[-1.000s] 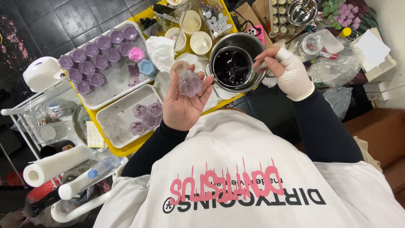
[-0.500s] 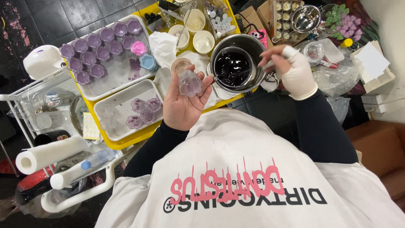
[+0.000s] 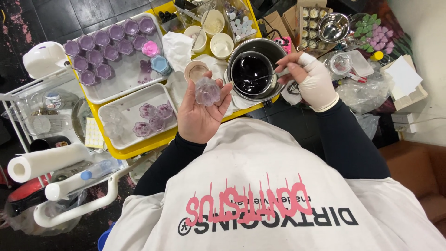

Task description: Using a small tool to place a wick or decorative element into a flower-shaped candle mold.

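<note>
fingers of the left hand point(image 3: 200, 114) are cupped around a clear flower-shaped mould point(image 3: 207, 91), held palm-up just beside the metal pot point(image 3: 261, 47) of dark liquid. a spoon point(image 3: 272, 75) is pinched in the gloved right hand point(image 3: 312, 80), dipped for scooping.

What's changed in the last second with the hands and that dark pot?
Little has changed. The left hand still holds up the clear flower-shaped mould. The gloved right hand still keeps its spoon in the pot of dark liquid. The trays look unmoved; only the view shifted slightly.
</note>
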